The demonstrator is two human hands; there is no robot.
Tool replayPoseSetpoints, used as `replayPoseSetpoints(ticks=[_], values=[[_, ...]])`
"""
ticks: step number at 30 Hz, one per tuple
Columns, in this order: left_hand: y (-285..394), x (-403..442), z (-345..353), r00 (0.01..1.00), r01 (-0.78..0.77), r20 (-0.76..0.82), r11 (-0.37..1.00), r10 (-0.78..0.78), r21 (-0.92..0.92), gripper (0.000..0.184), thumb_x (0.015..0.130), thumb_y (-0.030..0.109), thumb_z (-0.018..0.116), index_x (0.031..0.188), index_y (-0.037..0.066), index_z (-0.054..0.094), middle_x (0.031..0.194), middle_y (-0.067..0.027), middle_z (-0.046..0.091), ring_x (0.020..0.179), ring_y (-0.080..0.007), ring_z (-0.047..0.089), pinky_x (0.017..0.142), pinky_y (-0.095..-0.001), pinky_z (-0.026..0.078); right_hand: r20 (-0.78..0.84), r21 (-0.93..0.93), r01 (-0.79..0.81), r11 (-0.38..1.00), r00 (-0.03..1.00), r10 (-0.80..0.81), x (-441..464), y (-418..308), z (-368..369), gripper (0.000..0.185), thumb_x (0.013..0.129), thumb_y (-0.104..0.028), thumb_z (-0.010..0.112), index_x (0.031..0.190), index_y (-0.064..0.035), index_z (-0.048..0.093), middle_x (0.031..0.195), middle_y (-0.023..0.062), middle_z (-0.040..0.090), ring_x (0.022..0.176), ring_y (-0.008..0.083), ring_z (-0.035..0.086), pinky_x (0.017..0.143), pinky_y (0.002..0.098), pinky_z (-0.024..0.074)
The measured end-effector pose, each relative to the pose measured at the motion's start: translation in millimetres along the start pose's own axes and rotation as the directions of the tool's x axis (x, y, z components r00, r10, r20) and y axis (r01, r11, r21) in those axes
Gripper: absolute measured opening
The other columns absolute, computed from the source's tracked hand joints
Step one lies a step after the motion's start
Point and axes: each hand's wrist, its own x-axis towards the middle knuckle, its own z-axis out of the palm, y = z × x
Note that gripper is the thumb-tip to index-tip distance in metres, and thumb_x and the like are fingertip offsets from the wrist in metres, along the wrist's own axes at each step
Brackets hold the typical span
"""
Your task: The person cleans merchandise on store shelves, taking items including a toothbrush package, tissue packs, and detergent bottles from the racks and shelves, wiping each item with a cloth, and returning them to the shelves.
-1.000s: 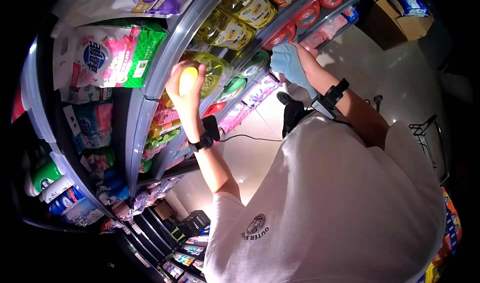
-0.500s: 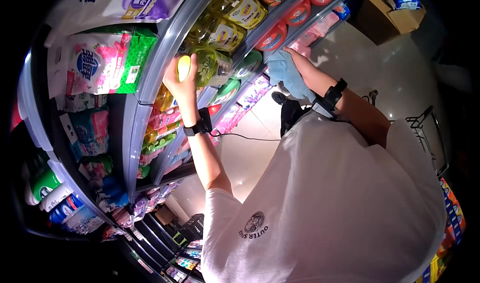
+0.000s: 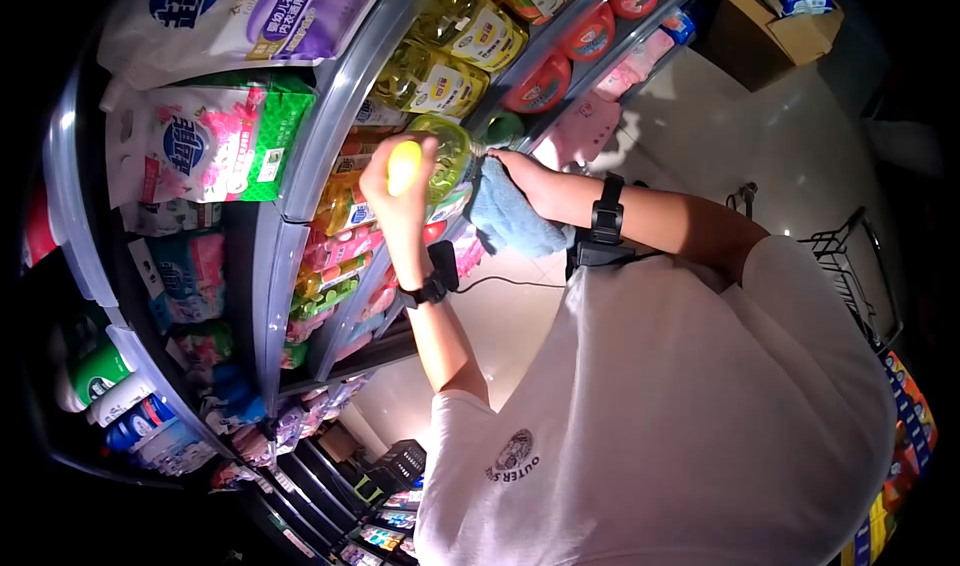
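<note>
My left hand (image 3: 398, 201) is wrapped round the neck of a clear bottle with yellow-green liquid (image 3: 447, 156), its yellow cap (image 3: 404, 168) showing between thumb and fingers. The bottle is in front of the shelf. Beside its lower end, my right hand (image 3: 525, 181) grips a light blue cloth (image 3: 510, 214), which hangs below the fingers and is touching or very near the bottle.
Yellow bottles (image 3: 435, 84) and red-fronted packs (image 3: 540, 84) line the shelf above. Detergent bags (image 3: 205, 146) fill the shelf at left. An open cardboard box (image 3: 765, 41) stands at upper right, a wire cart (image 3: 850, 266) at right. A black cable (image 3: 500, 274) crosses below.
My right hand has brought the blue cloth left and down to the bottle. My left hand, still on the bottle, has moved slightly right and down.
</note>
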Motion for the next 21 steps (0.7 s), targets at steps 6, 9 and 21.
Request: replayPoseSetpoints(ticks=[6,9,21], values=[[29.2,-6.9,-16.8,0.919,-0.383,0.175,0.904,0.353,0.189,0.027,0.073,0.013,0.083,0.092,0.002,0.068,0.096,-0.0107,0.071,0.100,-0.0277,0.064,0.096,-0.0394,0.044,0.304,0.203,-0.055,0.978,0.953,-0.009,42.1,0.2,24.2,0.035,0.101,-0.024,0.036,0.110,-0.0012,0.062,0.103,0.0157,0.069,0.094,0.0251,0.068,0.086,0.0387,0.0558],[29.8,-6.7,-23.0,0.904,-0.401,0.256,0.888,0.343,0.225,0.024,0.073,0.010,0.081,0.091,0.003,0.067,0.100,-0.0094,0.072,0.105,-0.0272,0.065,0.104,-0.0444,0.039,0.426,0.397,-0.182,0.899,0.905,-0.005,56.4,-0.1,49.6,0.036,0.101,-0.021,0.035,0.117,0.0003,0.059,0.110,0.0185,0.067,0.100,0.0285,0.066,0.092,0.0406,0.0533],[-55.9,-1.2,-13.6,0.977,-0.199,-0.029,0.952,0.212,0.233,0.030,0.081,0.004,0.075,0.110,0.001,0.067,0.115,-0.0109,0.068,0.116,-0.0250,0.060,0.104,-0.0375,0.043,0.005,0.229,0.092,0.969,0.995,-0.096,120.6,22.0,49.9,0.052,0.104,-0.035,0.022,0.117,-0.0018,0.059,0.113,0.0139,0.068,0.100,0.0268,0.066,0.095,0.0421,0.0504]])
